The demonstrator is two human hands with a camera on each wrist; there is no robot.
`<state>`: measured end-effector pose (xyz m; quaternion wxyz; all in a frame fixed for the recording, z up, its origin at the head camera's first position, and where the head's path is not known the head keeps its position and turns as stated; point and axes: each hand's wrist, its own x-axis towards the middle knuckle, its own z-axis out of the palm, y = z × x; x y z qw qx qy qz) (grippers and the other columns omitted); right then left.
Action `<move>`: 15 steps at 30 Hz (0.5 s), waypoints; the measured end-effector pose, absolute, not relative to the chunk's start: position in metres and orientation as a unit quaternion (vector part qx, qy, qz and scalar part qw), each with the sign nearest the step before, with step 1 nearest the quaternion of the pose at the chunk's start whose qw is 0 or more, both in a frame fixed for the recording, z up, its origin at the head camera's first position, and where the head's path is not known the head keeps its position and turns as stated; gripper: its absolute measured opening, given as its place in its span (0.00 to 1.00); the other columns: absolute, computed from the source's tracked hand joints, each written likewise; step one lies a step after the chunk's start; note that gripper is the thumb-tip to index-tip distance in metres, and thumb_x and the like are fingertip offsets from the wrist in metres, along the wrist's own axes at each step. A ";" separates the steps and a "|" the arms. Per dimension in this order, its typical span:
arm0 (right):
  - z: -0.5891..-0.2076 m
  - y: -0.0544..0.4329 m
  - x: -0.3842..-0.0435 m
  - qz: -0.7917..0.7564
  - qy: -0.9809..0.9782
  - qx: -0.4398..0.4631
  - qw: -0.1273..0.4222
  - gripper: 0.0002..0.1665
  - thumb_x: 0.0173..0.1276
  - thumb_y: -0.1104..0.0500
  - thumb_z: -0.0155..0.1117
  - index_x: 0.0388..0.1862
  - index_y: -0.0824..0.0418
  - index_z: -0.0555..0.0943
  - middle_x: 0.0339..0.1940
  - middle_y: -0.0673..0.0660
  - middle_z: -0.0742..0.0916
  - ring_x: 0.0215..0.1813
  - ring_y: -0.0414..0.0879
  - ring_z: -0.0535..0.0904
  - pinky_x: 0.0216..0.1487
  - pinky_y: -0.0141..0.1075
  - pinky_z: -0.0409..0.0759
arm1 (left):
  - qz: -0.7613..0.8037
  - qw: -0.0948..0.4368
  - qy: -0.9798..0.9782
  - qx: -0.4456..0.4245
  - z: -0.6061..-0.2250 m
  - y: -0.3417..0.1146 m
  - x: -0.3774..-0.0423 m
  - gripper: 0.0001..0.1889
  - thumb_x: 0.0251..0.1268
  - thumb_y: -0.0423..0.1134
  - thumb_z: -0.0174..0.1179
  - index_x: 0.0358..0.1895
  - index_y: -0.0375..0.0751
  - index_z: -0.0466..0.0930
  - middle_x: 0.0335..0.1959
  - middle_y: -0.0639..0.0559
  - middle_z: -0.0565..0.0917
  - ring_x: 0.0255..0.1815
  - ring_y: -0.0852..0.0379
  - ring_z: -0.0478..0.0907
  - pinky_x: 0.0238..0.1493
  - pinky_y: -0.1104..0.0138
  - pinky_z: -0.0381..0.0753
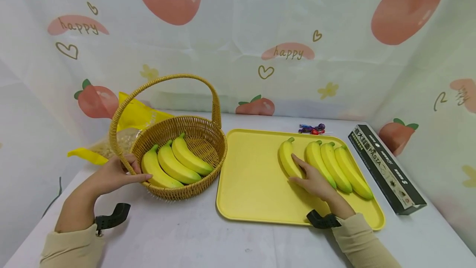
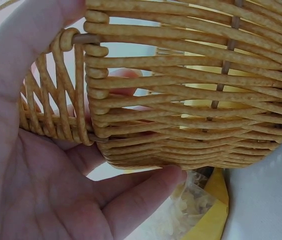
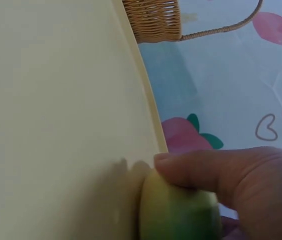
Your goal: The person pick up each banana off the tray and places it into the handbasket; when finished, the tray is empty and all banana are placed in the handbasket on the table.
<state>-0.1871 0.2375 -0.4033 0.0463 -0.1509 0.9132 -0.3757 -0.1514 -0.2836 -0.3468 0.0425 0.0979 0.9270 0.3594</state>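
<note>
My left hand (image 1: 117, 173) grips the rim of a wicker basket (image 1: 186, 193) where its tall handle joins. In the left wrist view the thumb and fingers lie on either side of the basket's woven wall (image 2: 146, 105). Three yellow bananas with green tips, one of them a middle banana (image 1: 176, 164), lie side by side in the basket. Over the yellow tray (image 1: 253, 177), my right hand (image 1: 314, 181) holds the leftmost banana (image 1: 288, 156) between thumb and fingers. Close by on its right lie three more bananas, including an outer banana (image 1: 353, 173).
A black pasta box (image 1: 386, 168) lies along the tray's right side. Small wrapped candies (image 1: 312, 129) sit behind the tray. A yellow and clear bag of pasta (image 1: 122, 139) is behind the basket. A printed cloth (image 1: 230, 32) hangs at the back of the white table (image 1: 201, 235).
</note>
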 end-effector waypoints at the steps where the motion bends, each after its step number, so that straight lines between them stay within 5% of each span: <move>1: -0.402 0.237 -0.187 -0.384 0.909 -0.154 0.048 0.42 0.65 0.58 0.61 0.72 0.66 0.53 0.71 0.70 0.61 0.72 0.65 0.54 0.66 0.57 0.60 | 0.358 0.043 0.928 0.097 -0.347 -0.284 -0.152 0.15 0.52 0.46 0.68 0.26 0.38 0.77 0.23 0.53 0.77 0.30 0.61 0.69 0.30 0.70 0.69; 7: -0.393 0.236 -0.187 -0.427 0.885 -0.173 0.070 0.42 0.64 0.61 0.62 0.71 0.69 0.54 0.72 0.68 0.60 0.72 0.63 0.54 0.64 0.44 0.67 | 0.360 0.041 0.927 0.098 -0.347 -0.283 -0.151 0.14 0.52 0.45 0.68 0.26 0.38 0.76 0.23 0.53 0.77 0.30 0.62 0.69 0.30 0.70 0.69; 11: -0.383 0.233 -0.184 -0.439 0.880 -0.161 0.084 0.41 0.64 0.59 0.62 0.71 0.68 0.55 0.72 0.68 0.62 0.68 0.58 0.64 0.48 0.26 0.73 | 0.362 0.039 0.926 0.102 -0.346 -0.283 -0.150 0.14 0.52 0.45 0.68 0.26 0.38 0.76 0.23 0.53 0.77 0.30 0.62 0.69 0.30 0.70 0.69; 15: -0.374 0.232 -0.182 -0.456 0.871 -0.162 0.084 0.39 0.65 0.57 0.61 0.71 0.67 0.57 0.70 0.68 0.64 0.54 0.38 0.73 0.39 0.25 0.74 | 0.360 0.039 0.927 0.100 -0.347 -0.282 -0.150 0.15 0.51 0.46 0.69 0.25 0.39 0.76 0.23 0.53 0.77 0.30 0.60 0.69 0.30 0.70 0.69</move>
